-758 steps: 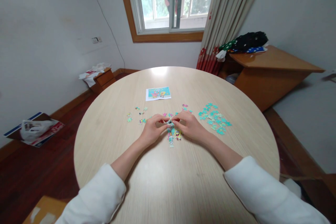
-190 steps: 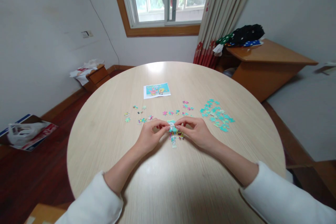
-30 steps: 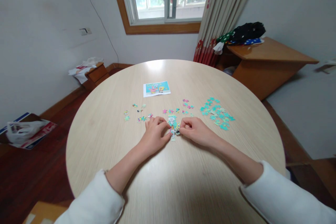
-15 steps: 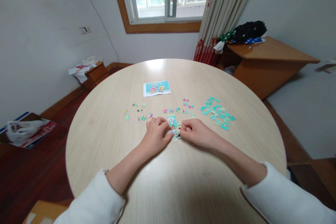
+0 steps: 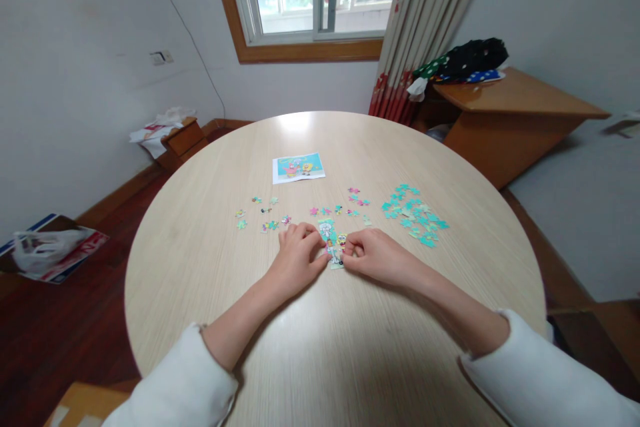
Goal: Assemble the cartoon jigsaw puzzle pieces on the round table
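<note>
A flat, turquoise-and-white block of joined, cardboard-like jigsaw pieces point(image 5: 327, 231) is lying between the left hand point(image 5: 299, 253), which is resting against its side with thumb and fingers parted, and the right hand point(image 5: 374, 251), which is resting curled opposite, pinch unclear. Probably light, stiff, weak-seamed, it is inviting edge holds.

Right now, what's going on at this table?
A person has both bare hands at a small, partly joined jigsaw section. The left hand is at its left edge; the right hand has its fingertips at the lower right, though whether they grip a piece is too small to tell. Many turquoise pieces lie loose to the right. Farther back, a printed picture lies on the round table.
</note>
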Motion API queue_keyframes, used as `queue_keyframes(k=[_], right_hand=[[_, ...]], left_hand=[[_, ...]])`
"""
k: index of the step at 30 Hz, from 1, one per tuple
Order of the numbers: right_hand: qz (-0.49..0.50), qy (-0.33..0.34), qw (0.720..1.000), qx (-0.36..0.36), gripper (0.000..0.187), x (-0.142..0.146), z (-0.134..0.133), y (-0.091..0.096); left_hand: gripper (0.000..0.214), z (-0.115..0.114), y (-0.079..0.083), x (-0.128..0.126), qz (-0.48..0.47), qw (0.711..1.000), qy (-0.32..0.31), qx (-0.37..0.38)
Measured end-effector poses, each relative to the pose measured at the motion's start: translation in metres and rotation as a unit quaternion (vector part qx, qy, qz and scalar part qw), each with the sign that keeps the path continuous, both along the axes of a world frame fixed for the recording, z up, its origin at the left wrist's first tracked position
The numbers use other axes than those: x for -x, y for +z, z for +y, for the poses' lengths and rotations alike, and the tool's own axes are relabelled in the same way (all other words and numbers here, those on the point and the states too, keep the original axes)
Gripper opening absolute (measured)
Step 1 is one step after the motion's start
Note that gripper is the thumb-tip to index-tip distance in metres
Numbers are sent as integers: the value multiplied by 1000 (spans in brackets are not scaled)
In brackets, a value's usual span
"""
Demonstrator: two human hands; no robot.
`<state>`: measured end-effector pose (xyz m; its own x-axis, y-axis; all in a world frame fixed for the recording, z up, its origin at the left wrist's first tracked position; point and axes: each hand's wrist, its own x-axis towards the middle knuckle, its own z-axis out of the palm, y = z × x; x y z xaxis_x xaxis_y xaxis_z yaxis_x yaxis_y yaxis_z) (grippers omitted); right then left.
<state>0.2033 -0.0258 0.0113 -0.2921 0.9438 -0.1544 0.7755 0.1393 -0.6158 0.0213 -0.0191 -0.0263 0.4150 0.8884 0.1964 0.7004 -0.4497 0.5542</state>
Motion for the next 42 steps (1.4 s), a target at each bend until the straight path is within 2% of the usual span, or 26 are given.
queue_keyframes(k=[16, 25, 33, 42], right_hand=[[-40, 9, 999, -6, 17, 1, -1, 6], [-53, 4, 999, 11, 17, 1, -1, 7], [-72, 7, 997, 12, 16, 0, -1, 7], [-102, 11, 995, -8, 22, 0, -1, 4]], left_hand=[[6, 1, -2, 1, 2, 1000, -3, 0], [17, 1, 0, 2, 5, 1000, -6, 13], [17, 0, 1, 2, 10, 1000, -4, 14], [16, -1, 0, 1, 11, 1000, -5, 14]])
